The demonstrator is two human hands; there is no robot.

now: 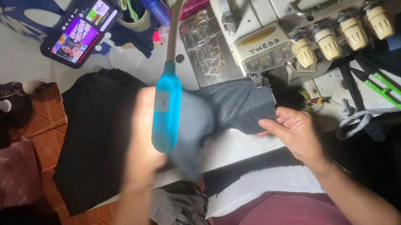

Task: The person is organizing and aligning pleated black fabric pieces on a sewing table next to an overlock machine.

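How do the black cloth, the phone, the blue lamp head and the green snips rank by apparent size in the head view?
1. black cloth
2. phone
3. blue lamp head, nearer the camera, so unsure against the phone
4. green snips

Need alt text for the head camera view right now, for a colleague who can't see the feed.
Seen from above, a person's left hand and right hand hold a piece of dark grey fabric at the front of a cream overlock sewing machine. A blue gooseneck lamp hangs over the left hand. Green thread snips lie to the right, and a lit phone at upper left.
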